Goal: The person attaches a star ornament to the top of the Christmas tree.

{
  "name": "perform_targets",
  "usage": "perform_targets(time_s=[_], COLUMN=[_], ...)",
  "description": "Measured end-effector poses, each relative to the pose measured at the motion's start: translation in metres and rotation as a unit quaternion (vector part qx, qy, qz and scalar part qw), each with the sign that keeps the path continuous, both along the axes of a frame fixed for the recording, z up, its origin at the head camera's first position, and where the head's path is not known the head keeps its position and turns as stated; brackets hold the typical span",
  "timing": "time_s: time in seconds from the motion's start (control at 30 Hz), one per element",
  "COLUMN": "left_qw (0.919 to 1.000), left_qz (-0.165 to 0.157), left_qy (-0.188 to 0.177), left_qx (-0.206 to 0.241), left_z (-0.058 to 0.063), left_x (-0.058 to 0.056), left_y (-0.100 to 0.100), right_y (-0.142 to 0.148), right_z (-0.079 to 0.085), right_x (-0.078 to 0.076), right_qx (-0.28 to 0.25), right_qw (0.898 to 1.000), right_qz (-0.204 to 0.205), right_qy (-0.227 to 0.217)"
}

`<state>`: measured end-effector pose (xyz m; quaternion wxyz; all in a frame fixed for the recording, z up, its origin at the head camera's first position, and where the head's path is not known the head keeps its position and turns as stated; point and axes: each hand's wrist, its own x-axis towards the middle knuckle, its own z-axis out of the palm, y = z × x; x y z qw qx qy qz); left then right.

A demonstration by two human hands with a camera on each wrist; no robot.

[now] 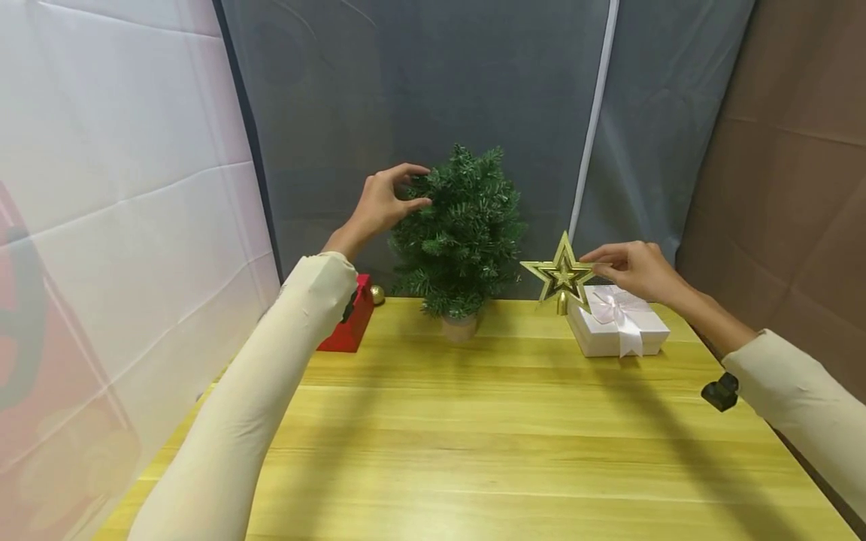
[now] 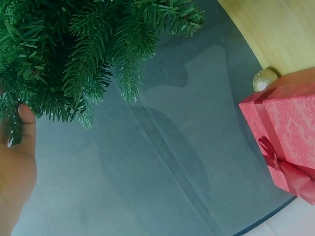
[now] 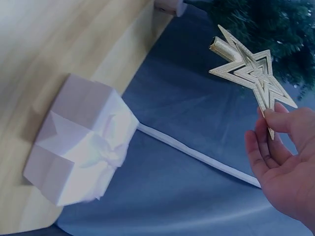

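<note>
A small green artificial Christmas tree (image 1: 467, 225) stands in a pale pot (image 1: 460, 327) near the table's back edge. My left hand (image 1: 382, 201) is at the tree's upper left side, thumb and fingers spread apart, fingertips at the foliage. In the left wrist view, a branch (image 2: 15, 123) lies between the thumb and the fingers, which are partly cut off. My right hand (image 1: 639, 269) pinches one point of a gold star tree topper (image 1: 563, 275) between thumb and fingers. The star is held up right of the tree, its hollow socket (image 1: 562, 303) facing down.
A white gift box (image 1: 619, 330) with a pale pink bow sits below my right hand. At the left stand a red gift box (image 2: 290, 123), partly hidden by my sleeve in the head view, and a gold ball (image 1: 377, 294). Grey cloth (image 1: 433, 75) hangs behind the wooden table (image 1: 473, 436).
</note>
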<state>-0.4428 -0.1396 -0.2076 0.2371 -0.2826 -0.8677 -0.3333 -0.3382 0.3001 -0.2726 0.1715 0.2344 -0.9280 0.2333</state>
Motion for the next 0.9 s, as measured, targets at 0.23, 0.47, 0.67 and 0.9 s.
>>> perform_targets(time_s=[0.23, 0.47, 0.67, 0.9], left_qw=[1.0, 1.0, 1.0, 0.9999], left_qz=[-0.003, -0.001, -0.001, -0.002], left_qy=[0.001, -0.003, -0.006, -0.009], left_qx=[0.002, 0.002, 0.004, 0.005], left_z=[-0.001, -0.001, -0.001, -0.001], left_x=[0.0, 0.0, 0.0, 0.001], left_y=[0.001, 0.001, -0.001, 0.0], right_y=[0.003, 0.001, -0.005, -0.01], right_z=[0.027, 0.049, 0.069, 0.093], right_x=[0.002, 0.0, -0.003, -0.002], right_qx=[-0.004, -0.008, -0.013, -0.018], right_qw=[0.999, 0.999, 0.998, 0.997], right_qz=[-0.036, -0.036, -0.04, -0.055], right_qy=[0.0, 0.027, 0.041, 0.043])
